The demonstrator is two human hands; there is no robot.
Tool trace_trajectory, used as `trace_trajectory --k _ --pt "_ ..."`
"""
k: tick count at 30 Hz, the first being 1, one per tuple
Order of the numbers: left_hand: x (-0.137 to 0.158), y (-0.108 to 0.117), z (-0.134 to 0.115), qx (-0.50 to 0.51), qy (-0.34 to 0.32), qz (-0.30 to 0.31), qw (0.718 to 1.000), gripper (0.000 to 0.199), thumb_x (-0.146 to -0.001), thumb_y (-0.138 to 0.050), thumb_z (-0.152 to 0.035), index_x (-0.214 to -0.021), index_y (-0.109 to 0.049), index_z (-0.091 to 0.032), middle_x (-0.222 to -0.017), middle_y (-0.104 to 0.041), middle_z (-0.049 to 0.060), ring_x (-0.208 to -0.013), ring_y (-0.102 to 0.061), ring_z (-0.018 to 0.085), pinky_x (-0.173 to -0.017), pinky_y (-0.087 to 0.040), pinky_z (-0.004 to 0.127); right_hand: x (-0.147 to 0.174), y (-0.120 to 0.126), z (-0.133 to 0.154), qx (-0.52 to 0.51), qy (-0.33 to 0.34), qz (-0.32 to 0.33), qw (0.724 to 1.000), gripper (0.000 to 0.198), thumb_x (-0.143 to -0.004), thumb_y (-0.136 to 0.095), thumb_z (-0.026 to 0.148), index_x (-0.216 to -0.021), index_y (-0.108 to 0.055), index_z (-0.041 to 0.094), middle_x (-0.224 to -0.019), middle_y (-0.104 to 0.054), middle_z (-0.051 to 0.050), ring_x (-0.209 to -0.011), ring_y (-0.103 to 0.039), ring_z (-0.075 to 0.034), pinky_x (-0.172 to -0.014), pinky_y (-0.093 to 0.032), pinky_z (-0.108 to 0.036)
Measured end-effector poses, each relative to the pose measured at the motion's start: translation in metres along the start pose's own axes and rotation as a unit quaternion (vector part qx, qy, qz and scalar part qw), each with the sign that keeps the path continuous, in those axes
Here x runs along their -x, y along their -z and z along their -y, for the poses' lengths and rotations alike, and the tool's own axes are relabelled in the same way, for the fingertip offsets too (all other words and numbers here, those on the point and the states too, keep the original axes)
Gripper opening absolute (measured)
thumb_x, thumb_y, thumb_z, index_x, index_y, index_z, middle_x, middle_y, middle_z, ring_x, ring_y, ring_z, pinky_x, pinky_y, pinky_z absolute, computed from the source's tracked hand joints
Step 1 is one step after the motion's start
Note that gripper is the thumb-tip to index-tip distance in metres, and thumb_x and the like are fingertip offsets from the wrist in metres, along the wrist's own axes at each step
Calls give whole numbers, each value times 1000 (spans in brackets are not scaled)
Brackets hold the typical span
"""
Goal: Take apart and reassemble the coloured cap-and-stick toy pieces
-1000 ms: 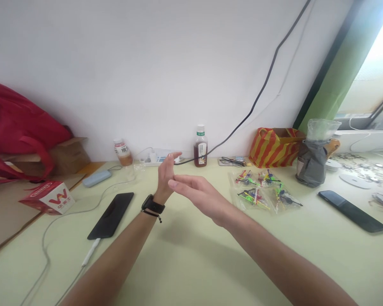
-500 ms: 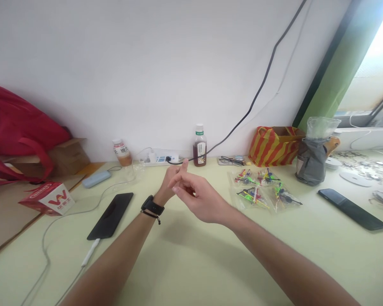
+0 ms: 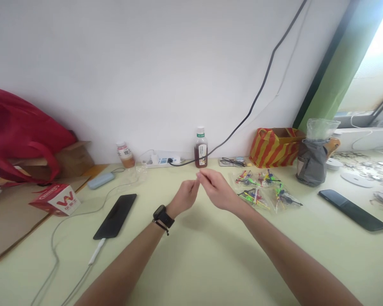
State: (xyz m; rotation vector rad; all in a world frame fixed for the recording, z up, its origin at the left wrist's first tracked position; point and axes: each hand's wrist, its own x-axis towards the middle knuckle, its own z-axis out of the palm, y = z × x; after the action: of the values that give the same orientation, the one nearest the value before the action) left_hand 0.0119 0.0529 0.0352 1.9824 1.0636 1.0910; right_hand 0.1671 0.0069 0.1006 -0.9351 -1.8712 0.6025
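Note:
My left hand [image 3: 183,197], with a black watch [image 3: 163,216] and a dark cord bracelet on the wrist, is raised over the table with its fingers curled in. My right hand [image 3: 221,190] meets it from the right, thumb and fingers pressed together. Their fingertips touch at the middle of the view; whatever may be between them is hidden or too small to make out. Just behind stands a dark drink bottle [image 3: 201,149] with a white cap. To the right of my right hand lie several clear packets of colourful plastic parts [image 3: 255,197].
On the left are a black phone [image 3: 116,216] on a cable, a red and white box [image 3: 59,199], a pale blue case [image 3: 101,180] and a red bag [image 3: 22,136]. A power strip [image 3: 164,160] runs along the wall. On the right are a striped bag [image 3: 272,148] and another phone [image 3: 351,210].
My hands were crossed and overlapping, with the left thumb up. Now they meet tip to tip, my left wrist shifted right and my right hand slightly right. The view turned slightly left.

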Motion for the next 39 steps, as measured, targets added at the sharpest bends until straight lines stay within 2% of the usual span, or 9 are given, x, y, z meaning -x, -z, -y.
trace_trajectory --k 4,10,16,20,25,28,32,35,39 --pt "37 2 -5 -74 3 74 995 51 -105 -34 -47 -62 -36 -20 -56 -31 -5 -54 -30 13 -56 -26 31 21 25 -37 44 -66 -32 996 39 -104 -32 48 -72 -31 25 -66 -39 4 -62 -39 -16 -61 -34 -30" --pt "71 22 0 -88 49 106 989 37 -104 -39 -43 -85 -63 -22 -60 -51 -4 -55 -44 15 -57 -34 28 62 89 -102 183 -175 -90 963 33 -104 -26 39 -87 -50 23 -87 -65 -7 -78 -59 -21 -74 -44 -33" --pt "78 30 17 -32 140 74 987 45 -98 -48 -56 -74 -58 -20 -48 -42 -6 -44 -37 12 -48 -29 25 77 122 -129 451 -326 -12 831 27 -96 -47 37 -102 -67 20 -108 -71 -15 -100 -65 -31 -78 -44 -39" --pt "77 30 21 -19 117 68 991 56 -98 -47 -59 -59 -32 -21 -55 -25 -6 -50 -24 10 -50 -19 27 79 111 -123 478 -343 51 807 27 -95 -52 36 -107 -70 21 -111 -71 -16 -102 -66 -31 -76 -45 -37" --pt "80 29 16 -41 99 106 989 58 -102 -39 -57 -61 -19 -21 -61 -13 -5 -54 -14 11 -54 -13 30 79 83 -109 461 -315 89 825 24 -95 -52 34 -103 -72 22 -105 -72 -13 -96 -67 -30 -74 -44 -35" --pt "82 28 10 -79 74 107 988 52 -103 -42 -54 -63 -40 -20 -59 -30 -5 -55 -30 12 -55 -24 28 80 61 -103 392 -252 81 881 24 -95 -53 35 -106 -70 22 -107 -72 -12 -94 -67 -27 -74 -45 -33" --pt "84 26 6 -145 19 77 986 30 -96 -59 -48 -112 -63 -23 -97 -64 3 -91 -59 20 -83 -47 33 83 36 -98 260 -189 51 946 31 -97 -47 39 -119 -63 23 -111 -70 -8 -85 -67 -21 -71 -46 -31" --pt "86 25 9 -171 -18 84 981 49 -92 -66 -48 -136 -56 -26 -129 -61 9 -123 -53 28 -108 -41 44 85 28 -93 245 -197 57 947 29 -98 -46 42 -95 -65 22 -97 -70 -7 -82 -65 -21 -70 -45 -32" --pt "87 24 14 -153 -25 97 983 58 -87 -73 -48 -138 -56 -28 -128 -61 10 -122 -54 30 -107 -44 48 86 20 -86 174 -186 112 961 30 -96 -50 42 -77 -61 21 -83 -67 -4 -73 -61 -19 -66 -43 -30"
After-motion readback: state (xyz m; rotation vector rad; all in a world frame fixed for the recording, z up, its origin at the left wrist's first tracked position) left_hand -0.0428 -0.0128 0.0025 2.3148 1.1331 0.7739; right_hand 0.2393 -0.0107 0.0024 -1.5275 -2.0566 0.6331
